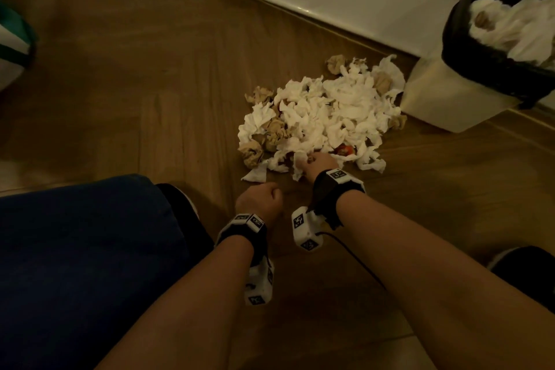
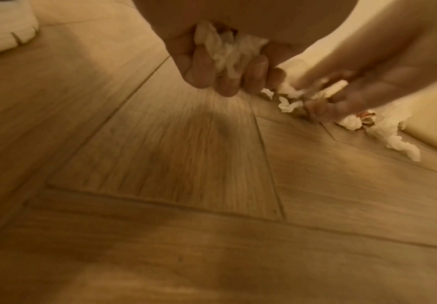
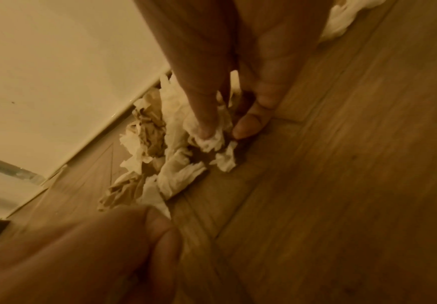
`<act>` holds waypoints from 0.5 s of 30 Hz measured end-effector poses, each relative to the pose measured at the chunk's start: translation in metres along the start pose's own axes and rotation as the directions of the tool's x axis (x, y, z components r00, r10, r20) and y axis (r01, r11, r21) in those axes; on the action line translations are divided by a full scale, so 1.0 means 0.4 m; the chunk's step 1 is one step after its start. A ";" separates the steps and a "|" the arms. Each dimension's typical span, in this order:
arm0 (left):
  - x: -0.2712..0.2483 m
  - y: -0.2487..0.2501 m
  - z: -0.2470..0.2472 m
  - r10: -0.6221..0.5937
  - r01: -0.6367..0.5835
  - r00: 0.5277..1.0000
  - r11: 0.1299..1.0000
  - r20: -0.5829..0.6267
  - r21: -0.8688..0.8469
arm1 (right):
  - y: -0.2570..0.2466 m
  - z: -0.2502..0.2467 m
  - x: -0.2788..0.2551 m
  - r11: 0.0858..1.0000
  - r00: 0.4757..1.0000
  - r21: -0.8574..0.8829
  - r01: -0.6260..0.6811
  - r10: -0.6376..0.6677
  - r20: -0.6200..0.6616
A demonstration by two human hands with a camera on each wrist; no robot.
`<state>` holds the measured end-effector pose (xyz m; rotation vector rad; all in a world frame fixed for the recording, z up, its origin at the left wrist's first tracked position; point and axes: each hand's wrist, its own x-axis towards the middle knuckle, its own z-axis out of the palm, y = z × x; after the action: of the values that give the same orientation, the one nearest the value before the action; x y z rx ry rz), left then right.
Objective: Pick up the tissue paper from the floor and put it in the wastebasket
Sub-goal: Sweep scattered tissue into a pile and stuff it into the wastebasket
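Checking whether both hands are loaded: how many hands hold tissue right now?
2. The left hand grips a white wad above bare floor; the right hand pinches tissue at the pile's near edge.

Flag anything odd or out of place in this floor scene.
A small red-orange object sits among the tissue pile beside the right hand; it isn't paper, but I can't identify it. The wastebasket looks nearly full.
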<state>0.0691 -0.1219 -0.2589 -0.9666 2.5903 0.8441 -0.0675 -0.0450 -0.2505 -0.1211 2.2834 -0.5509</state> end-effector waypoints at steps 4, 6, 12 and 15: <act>0.004 0.003 -0.011 0.021 -0.021 1.000 1.000 0.006 0.006 | 0.067 -0.038 -0.028 0.990 0.994 0.132 0.053 -0.065 0.090; 0.004 0.011 -0.017 0.033 -0.033 0.999 0.998 0.009 -0.045 | 0.101 -0.066 -0.048 0.981 0.987 0.170 0.097 -0.116 0.110; 0.010 0.075 -0.035 0.065 -0.068 0.996 0.997 -0.060 -0.036 | 0.170 -0.152 -0.109 0.901 0.989 0.423 0.099 -0.136 0.058; 0.008 0.123 -0.060 0.081 -0.084 0.995 0.994 -0.055 -0.062 | 0.179 -0.199 -0.148 0.797 0.988 0.594 0.107 -0.153 0.027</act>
<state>0.0336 -0.1077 -0.2198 -0.9154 2.6791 0.9406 -0.0770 0.0623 -0.1926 0.0125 1.9355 -1.2867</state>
